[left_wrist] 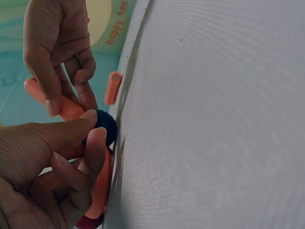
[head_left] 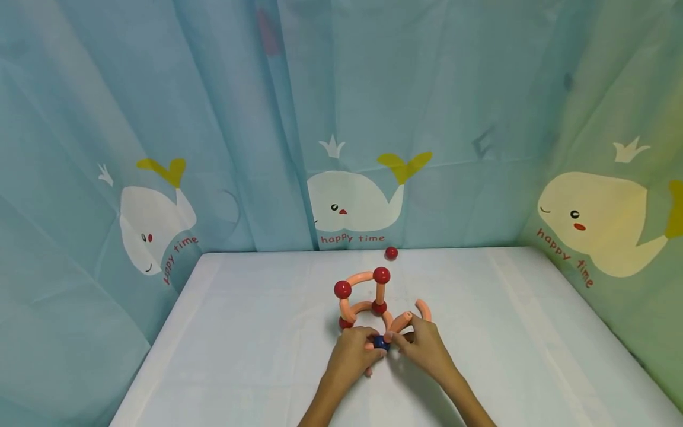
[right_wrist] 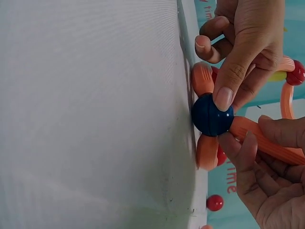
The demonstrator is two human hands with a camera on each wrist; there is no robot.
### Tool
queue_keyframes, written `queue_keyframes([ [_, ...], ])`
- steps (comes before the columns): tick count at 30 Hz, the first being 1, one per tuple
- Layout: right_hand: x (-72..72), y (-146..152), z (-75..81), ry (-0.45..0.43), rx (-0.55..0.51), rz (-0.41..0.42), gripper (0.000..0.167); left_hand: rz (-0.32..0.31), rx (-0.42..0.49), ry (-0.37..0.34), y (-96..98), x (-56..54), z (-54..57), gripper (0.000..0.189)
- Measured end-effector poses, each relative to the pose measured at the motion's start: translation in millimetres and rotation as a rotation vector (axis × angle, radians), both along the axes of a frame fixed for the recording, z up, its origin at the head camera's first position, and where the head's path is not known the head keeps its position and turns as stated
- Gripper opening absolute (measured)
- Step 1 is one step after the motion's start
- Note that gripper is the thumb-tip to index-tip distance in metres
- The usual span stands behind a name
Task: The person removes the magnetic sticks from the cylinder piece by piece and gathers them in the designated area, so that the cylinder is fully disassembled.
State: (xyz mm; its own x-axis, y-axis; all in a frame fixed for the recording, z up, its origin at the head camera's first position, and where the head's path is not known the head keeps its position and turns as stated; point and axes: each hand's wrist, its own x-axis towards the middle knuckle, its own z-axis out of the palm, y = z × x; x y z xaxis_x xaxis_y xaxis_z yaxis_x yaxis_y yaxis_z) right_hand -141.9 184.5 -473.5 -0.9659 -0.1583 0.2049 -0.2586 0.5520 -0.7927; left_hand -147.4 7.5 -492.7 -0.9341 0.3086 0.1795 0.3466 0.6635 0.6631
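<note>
Dark blue ball: the dark blue ball (head_left: 381,343) sits low at the white tabletop (head_left: 240,356), between the two sets of fingertips, directly right of the left ones and just left of the right ones.
Left fingers on ball: the left hand (head_left: 349,353) pinches the ball, its thumb (right_wrist: 223,98) pressed to the surface; this hand is the nearer to the ball's middle.
Right fingers on rod: the right hand (head_left: 424,344) clamps the straight ridged orange rod (head_left: 400,322) between thumb and fingers, close to its lower end; one fingertip appears to lie against the ball's edge too.
Rod's long axis: tilted, running from the ball up through the right fingers, rightward and away from the person, its free end standing beyond the fingertips.
Rod end to ball: the key relation; the lower end meets the ball between both sets of fingertips. Whether it is fully seated I cannot tell.
Low orange rods: two more abut the ball near the tabletop, one (right_wrist: 202,78) beneath the left fingers, one (right_wrist: 207,152) beneath the right.
Red-ball frame: the frame (head_left: 380,295) rises just beyond the left fingers, red balls at its corners.
Loose curved rod: the short piece (head_left: 424,309) lies just past the right knuckles.
Far red ball: a single one (head_left: 391,253), well beyond both hands.
</note>
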Motion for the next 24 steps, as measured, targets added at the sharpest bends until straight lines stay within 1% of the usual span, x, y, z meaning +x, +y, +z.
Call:
queue_keyframes([
  [7,-0.3,-1.0,0.7,-0.009,0.017,-0.01,0.02,0.0,0.006,-0.001,0.0,-0.5,-0.2,0.028],
  [13,0.4,-1.5,1.0,0.009,0.014,0.006,0.015,-0.002,0.02,-0.015,-0.6,-1.2,-0.6,0.028],
  [17,0.2,-1.4,0.4,0.022,0.013,0.011,0.015,-0.004,0.026,-0.021,-1.1,-1.3,-0.7,0.028],
  [20,0.3,-1.4,0.4,0.019,0.011,0.012,0.016,-0.002,0.023,-0.032,-1.2,-1.1,-0.2,0.029],
  [24,0.3,-1.1,1.3,0.019,0.011,0.023,0.014,0.002,0.012,-0.042,-0.8,-1.4,0.8,0.031],
])
